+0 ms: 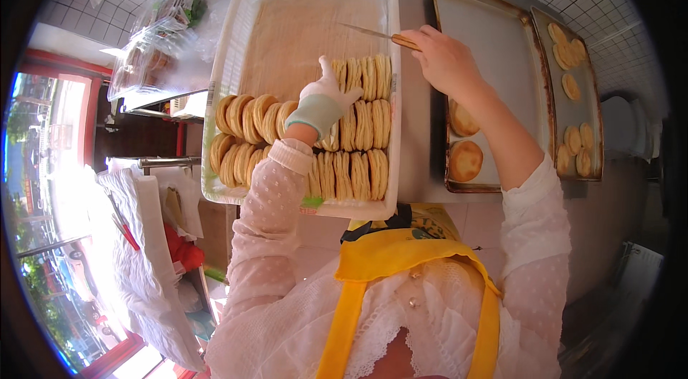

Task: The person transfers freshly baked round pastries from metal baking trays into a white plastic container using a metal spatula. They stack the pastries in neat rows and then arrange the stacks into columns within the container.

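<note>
In the head view, my left hand, in a pale glove, reaches over flat round pastries inside a white plastic crate. Its finger and thumb are spread at the left end of the upper row of pastries. I see no pastry gripped in it; the palm side is hidden. Two fuller rows of pastries stand on edge nearer me. My bare right hand grips the wooden handle of a thin-bladed knife. The blade points left above the crate's brown liner.
Right of the crate lies a baking tray with two pastries on its near left side. Beyond it, another tray holds several pastries. Clear plastic containers stand at left. A white cloth hangs near the window.
</note>
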`<action>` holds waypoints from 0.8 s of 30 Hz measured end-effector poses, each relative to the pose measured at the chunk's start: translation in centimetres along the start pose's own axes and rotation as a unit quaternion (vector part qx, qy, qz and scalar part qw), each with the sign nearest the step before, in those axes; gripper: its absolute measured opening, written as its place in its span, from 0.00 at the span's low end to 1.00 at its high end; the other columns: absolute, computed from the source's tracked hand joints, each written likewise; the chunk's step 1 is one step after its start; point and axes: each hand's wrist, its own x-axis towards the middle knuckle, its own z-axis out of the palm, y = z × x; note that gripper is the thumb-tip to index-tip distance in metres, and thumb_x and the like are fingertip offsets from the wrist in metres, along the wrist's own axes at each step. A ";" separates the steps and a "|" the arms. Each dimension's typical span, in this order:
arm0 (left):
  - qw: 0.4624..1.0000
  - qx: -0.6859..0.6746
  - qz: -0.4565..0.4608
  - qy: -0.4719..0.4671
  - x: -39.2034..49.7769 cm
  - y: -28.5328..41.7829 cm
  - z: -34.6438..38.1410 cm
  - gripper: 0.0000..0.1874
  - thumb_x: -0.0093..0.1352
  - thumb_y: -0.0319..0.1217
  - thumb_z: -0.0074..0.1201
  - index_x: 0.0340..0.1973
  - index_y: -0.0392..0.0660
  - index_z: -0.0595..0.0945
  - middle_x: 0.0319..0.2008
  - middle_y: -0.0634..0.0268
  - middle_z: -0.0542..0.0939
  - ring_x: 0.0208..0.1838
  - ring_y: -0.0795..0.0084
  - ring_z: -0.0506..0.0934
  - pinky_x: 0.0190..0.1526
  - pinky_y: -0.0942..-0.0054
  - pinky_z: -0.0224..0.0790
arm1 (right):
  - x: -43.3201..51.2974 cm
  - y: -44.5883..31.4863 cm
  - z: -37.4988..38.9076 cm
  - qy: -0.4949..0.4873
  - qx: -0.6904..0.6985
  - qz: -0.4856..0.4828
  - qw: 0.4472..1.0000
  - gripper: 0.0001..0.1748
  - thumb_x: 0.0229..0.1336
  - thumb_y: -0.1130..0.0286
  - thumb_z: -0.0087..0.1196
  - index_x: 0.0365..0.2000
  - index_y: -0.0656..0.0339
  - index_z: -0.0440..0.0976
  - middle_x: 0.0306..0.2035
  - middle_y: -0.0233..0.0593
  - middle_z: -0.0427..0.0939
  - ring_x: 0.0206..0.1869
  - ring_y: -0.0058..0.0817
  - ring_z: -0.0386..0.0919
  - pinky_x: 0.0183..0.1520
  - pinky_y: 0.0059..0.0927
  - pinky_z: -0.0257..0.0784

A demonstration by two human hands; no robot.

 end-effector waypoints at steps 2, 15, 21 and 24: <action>1.000 -0.006 -0.004 0.006 0.4 0.0 -0.3 0.56 0.63 0.61 0.51 0.70 0.33 0.47 0.40 0.43 0.82 0.44 0.51 0.81 0.44 0.60 0.74 | -2.6 2.7 -2.0 0.094 0.134 -0.003 0.987 0.19 0.57 0.76 0.53 0.50 0.55 0.75 0.42 0.40 0.80 0.40 0.37 0.79 0.43 0.35 0.73; 0.962 0.249 -0.005 0.111 2.9 1.9 0.4 0.34 0.69 0.33 0.50 0.69 0.67 0.59 0.71 0.45 0.54 0.56 0.48 0.76 0.51 0.62 0.75 | -27.4 23.4 -2.9 -0.036 0.277 0.293 0.914 0.16 0.56 0.66 0.61 0.43 0.64 0.79 0.29 0.33 0.79 0.30 0.19 0.74 0.35 0.24 0.70; 0.962 0.029 0.200 0.186 -0.5 16.3 7.2 0.23 0.72 0.41 0.43 0.63 0.54 0.70 0.60 0.58 0.74 0.58 0.51 0.74 0.57 0.57 0.68 | -24.9 23.4 0.9 -0.124 0.363 0.321 0.866 0.18 0.54 0.65 0.61 0.43 0.64 0.79 0.32 0.37 0.82 0.33 0.24 0.77 0.39 0.27 0.73; 0.950 0.128 0.271 0.089 -1.2 22.9 13.4 0.17 0.70 0.31 0.45 0.54 0.49 0.76 0.51 0.59 0.79 0.51 0.52 0.77 0.52 0.56 0.71 | -24.2 22.1 1.8 -0.094 0.413 0.274 0.863 0.18 0.54 0.65 0.61 0.44 0.63 0.79 0.33 0.37 0.83 0.33 0.24 0.77 0.40 0.26 0.72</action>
